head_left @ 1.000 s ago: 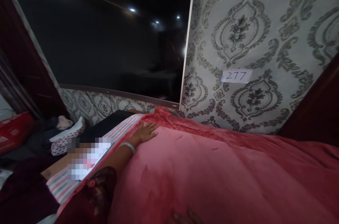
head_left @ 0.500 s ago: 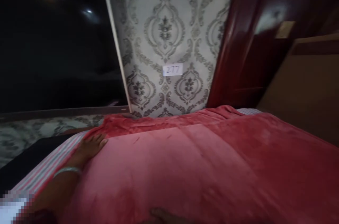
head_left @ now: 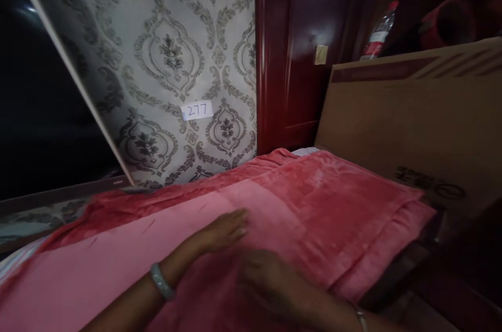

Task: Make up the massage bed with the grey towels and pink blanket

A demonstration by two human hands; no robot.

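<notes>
A red plush blanket [head_left: 333,201] is spread over the surface before me, with a smoother pink panel [head_left: 117,253] on its left part. My left hand [head_left: 225,230], a pale bangle at its wrist, lies over the middle of the blanket with its fingers stretched to the right. Close by on the right, my right hand [head_left: 270,279] is low over the blanket, a thin bracelet at its wrist. Motion blur smears its fingers, so whether they grip the fabric does not show.
A large cardboard box [head_left: 392,117] stands along the right side, with a plastic bottle [head_left: 379,34] and a red ring-shaped object [head_left: 447,23] above its edge. Behind are patterned wallpaper [head_left: 168,76], a paper label "277" [head_left: 197,110], a dark red wooden panel [head_left: 290,86] and a black screen [head_left: 39,112].
The view has swung to the right. My left hand has left the blanket's far left edge for its middle; my right hand has come up into view from the bottom edge.
</notes>
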